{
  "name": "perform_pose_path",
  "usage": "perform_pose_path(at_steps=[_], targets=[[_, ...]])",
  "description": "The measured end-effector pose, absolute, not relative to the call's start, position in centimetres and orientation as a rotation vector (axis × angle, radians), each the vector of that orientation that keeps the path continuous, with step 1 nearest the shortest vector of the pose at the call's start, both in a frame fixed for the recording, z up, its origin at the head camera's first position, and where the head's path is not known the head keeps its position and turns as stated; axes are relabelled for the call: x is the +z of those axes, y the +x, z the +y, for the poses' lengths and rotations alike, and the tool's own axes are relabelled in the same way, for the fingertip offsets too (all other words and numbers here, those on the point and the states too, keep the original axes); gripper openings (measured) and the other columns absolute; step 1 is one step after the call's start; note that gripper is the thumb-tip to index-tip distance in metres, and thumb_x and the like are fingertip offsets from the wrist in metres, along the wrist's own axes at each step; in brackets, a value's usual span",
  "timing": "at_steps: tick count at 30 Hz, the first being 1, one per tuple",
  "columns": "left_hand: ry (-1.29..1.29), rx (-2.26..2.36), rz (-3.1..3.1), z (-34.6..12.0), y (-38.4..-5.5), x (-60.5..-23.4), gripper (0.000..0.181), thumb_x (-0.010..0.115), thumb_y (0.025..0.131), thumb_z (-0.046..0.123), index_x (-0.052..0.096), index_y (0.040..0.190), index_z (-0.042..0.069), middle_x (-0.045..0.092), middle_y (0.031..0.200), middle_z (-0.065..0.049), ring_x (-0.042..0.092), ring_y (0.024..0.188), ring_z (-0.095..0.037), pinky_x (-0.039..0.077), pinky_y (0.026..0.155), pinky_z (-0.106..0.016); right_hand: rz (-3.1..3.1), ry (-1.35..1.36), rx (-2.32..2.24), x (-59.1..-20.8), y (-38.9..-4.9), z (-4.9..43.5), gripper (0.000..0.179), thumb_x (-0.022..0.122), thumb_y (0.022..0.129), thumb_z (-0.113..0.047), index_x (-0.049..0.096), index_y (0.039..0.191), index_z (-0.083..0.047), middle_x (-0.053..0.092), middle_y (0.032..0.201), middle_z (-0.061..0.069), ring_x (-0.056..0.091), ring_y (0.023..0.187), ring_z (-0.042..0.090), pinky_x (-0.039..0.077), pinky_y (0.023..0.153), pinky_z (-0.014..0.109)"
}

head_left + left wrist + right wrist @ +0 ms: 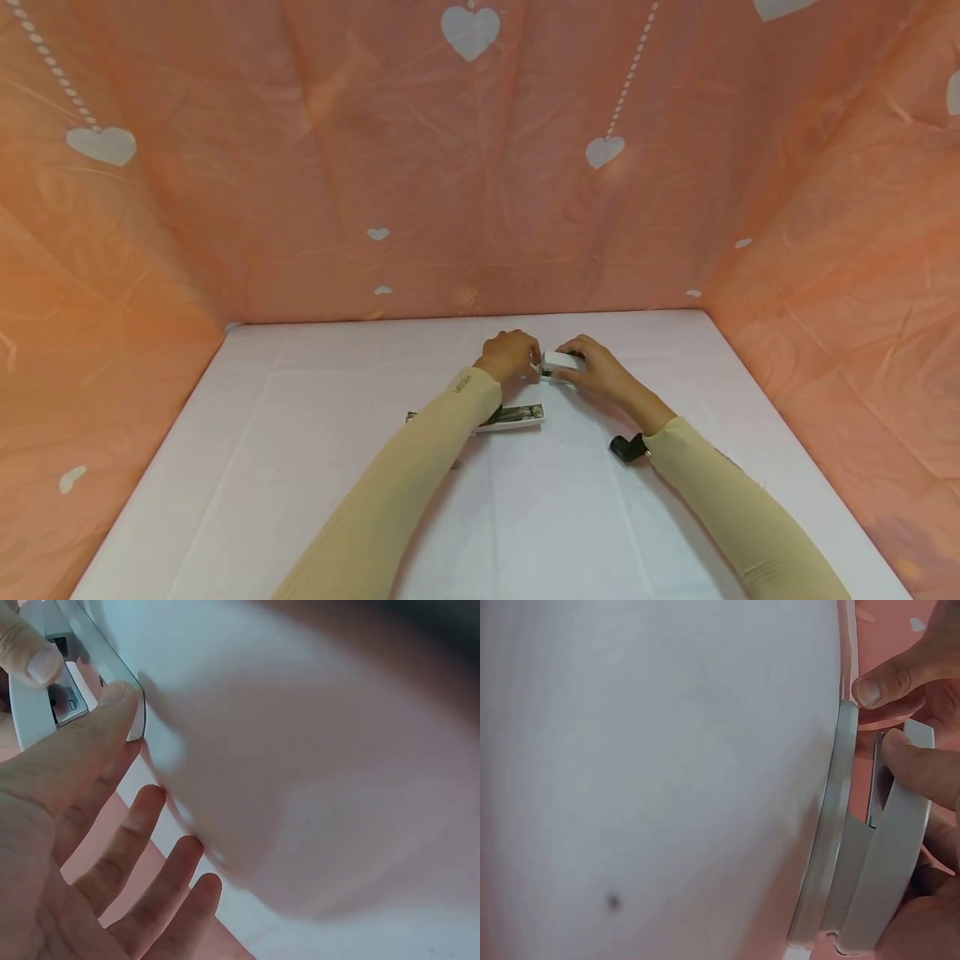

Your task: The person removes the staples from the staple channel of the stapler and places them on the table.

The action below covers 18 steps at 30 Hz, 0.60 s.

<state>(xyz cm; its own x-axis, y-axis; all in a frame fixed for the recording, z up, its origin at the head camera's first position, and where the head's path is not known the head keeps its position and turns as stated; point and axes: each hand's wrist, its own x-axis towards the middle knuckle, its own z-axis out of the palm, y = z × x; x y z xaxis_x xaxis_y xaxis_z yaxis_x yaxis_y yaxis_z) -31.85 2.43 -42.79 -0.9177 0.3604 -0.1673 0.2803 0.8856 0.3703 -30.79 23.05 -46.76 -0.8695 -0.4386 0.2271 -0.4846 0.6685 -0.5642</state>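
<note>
White plastic encases a slim stapler (pixel 562 361), its arms parted, held toward the far side of the white cloth-covered tabletop (pixel 225 500). The right hand (pixel 603 375) grips its upper arm (pixel 889 862), likely for steadiness; the left hand (pixel 510 354) pinches the base's (pixel 832 802) tip, presumably for spreading the two.

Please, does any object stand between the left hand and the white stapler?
No, nothing visible stands between them: the left hand touches the end of the white stapler's base, and the right hand grips the white stapler.
</note>
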Motion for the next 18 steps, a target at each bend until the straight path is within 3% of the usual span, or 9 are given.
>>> perform_pose_path(at_steps=[5,13,18], targets=[[0.448,0.490,2.843,2.68,-31.88,-43.10,0.030,0.092,0.089,0.028,0.079,0.115,0.019,0.070,0.132,-0.001,0.060,0.120,-0.027,0.050,0.102,-0.046,-2.801,0.775,1.003,-46.76,-30.70,22.95,0.036,0.086,0.092,-0.010,0.071,0.120,0.008,0.068,0.117,0.020,0.064,0.107,0.035,0.053,0.095,0.052],[0.412,0.522,2.842,2.80,-31.76,-42.99,0.024,0.093,0.087,0.026,0.079,0.105,0.018,0.070,0.109,0.003,0.059,0.109,-0.023,0.050,0.099,-0.044,-2.826,0.755,1.022,-46.64,-30.56,22.93,0.037,0.085,0.093,-0.011,0.071,0.121,0.008,0.068,0.119,0.020,0.064,0.109,0.035,0.052,0.097,0.051],[0.424,0.527,2.838,2.85,-31.61,-42.78,0.021,0.092,0.088,0.025,0.078,0.101,0.018,0.069,0.107,0.003,0.059,0.106,-0.023,0.050,0.098,-0.045,-2.807,0.758,1.028,-46.67,-30.46,23.05,0.038,0.086,0.092,-0.011,0.070,0.121,0.008,0.068,0.119,0.020,0.064,0.109,0.035,0.052,0.098,0.052]])
